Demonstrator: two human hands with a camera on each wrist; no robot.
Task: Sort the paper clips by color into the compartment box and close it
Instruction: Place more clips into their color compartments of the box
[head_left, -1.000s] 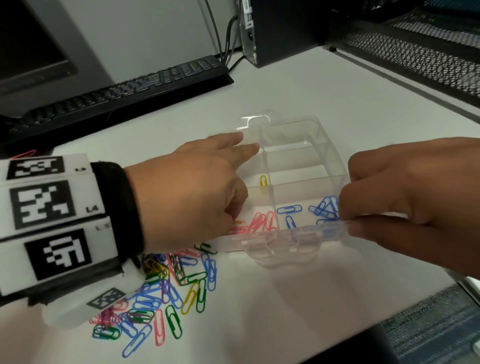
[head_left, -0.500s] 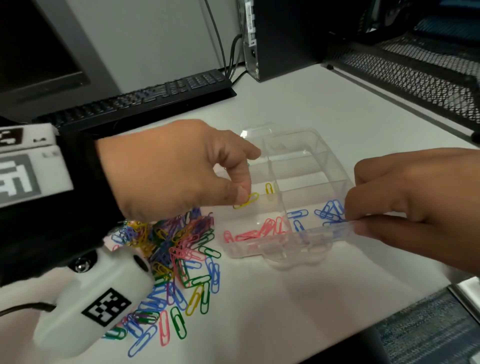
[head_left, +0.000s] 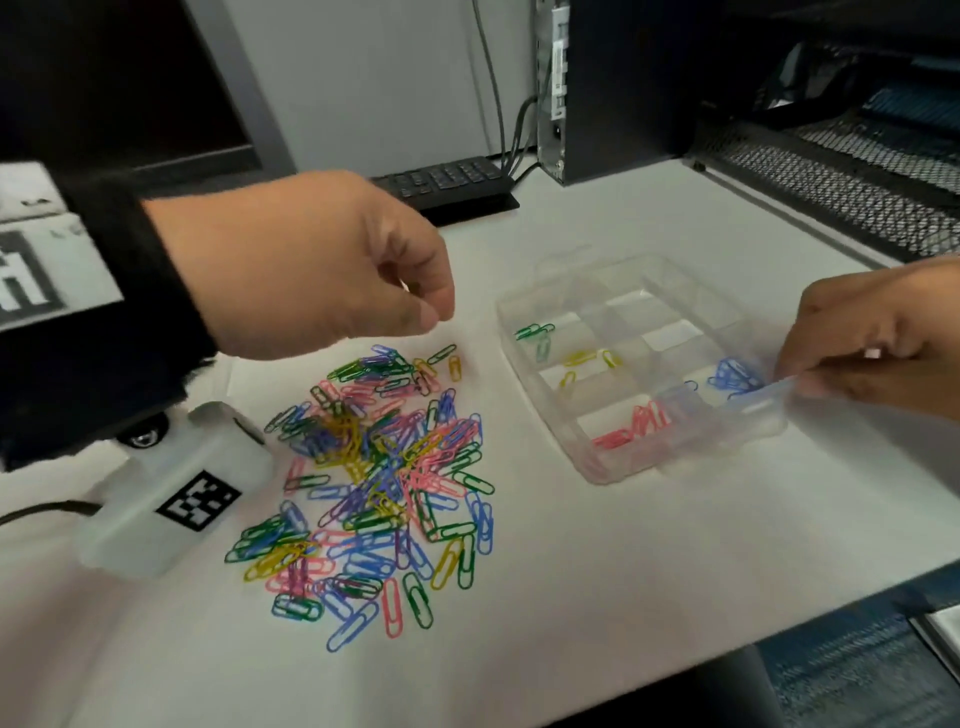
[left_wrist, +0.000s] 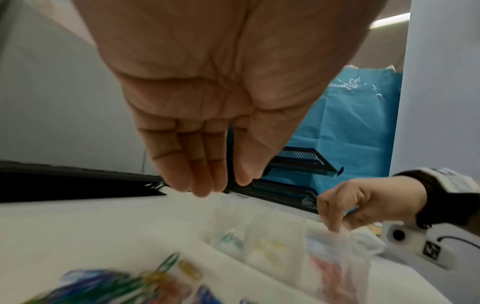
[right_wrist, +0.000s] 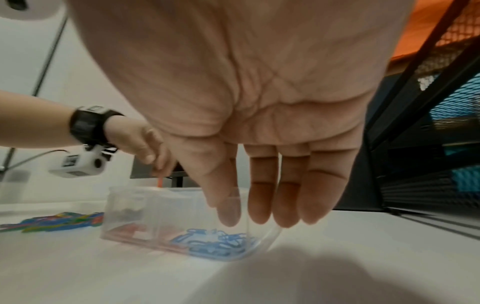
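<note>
Desk surface (head_left: 623, 571), head and wrist views.

Left hand (head_left: 311, 265) – poised in the air above the far side of the loose pile of paper clips (head_left: 379, 467), not touching it. Fingers (left_wrist: 192, 164) close together and pointing down in the left wrist view, thumb just beside them across a narrow gap; nothing seen in that gap.

Right hand (head_left: 872, 343) – at the near right corner of the compartment box (head_left: 696, 296), thumb and forefinger pinching the clear plastic edge there. Remaining fingers (right_wrist: 288, 197) nearly straight, side by side, behind the clear wall in the right wrist view.

Compartment box: clear, lid not closed, lying toward the right edge of the surface, well apart from the pile.
- Green clips (head_left: 535, 331) in a far left compartment.
- Yellow clips (head_left: 587, 358) in the next compartment toward the front.
- Pink clips (head_left: 631, 428) in the near left compartment.
- Blue clips (head_left: 735, 374) in the near right compartment, just beside the pinching fingertips.

Pile of mixed blue, green, yellow, pink and purple clips spread over the middle of the surface, left of the box.

Along the far edge: keyboard (head_left: 447, 182) and computer tower (head_left: 623, 88). At the right edge: black mesh rack (head_left: 857, 182).
</note>
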